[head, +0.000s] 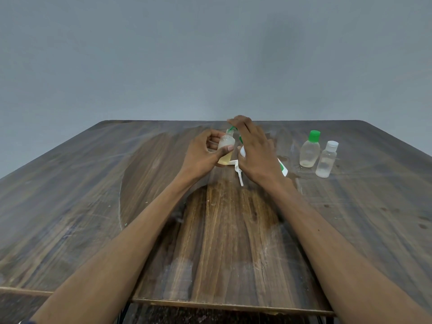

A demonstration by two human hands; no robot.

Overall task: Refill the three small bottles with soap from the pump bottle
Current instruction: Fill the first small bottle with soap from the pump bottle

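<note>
My left hand (201,157) grips a small, uncapped clear bottle (226,144) with yellowish soap at its bottom. It holds the bottle's mouth beside the green nozzle (231,129) of the pump bottle (242,152). My right hand (253,153) lies over the pump bottle with its fingers resting on top of the pump head, and it hides most of that bottle. Two more small clear bottles stand capped to the right, apart from both hands: one with a green cap (309,152) and one with a clear cap (326,161).
A white plastic piece (239,175) lies on the wooden table (222,242) just in front of the pump bottle. The table's near edge runs across the bottom of the view, and a plain grey wall stands behind its far edge.
</note>
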